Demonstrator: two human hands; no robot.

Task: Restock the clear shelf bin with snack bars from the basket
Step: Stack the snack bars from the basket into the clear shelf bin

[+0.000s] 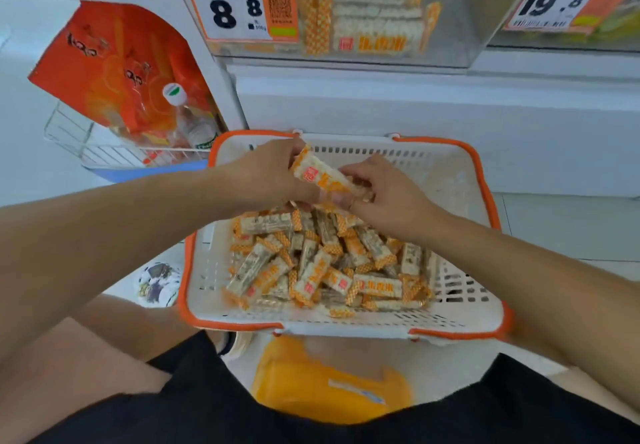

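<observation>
Mid-pickup over the basket (460, 173): left hand (266, 173) and right hand (384, 191) both pinching a bar (320, 173), maybe a few stacked, hard to tell. Pile of bars (325, 263) down at 6 o'clock, bin (446, 14) up at 12, part full. Best to square the handful, then lay flat on the rows. Tags read 8.8 (239, 7) and 19.8 (554, 2); wrapper print too blurry.

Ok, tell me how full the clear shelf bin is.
Partly full: snack bars stacked behind the clear shelf bin front wall, empty space to their right.
</observation>
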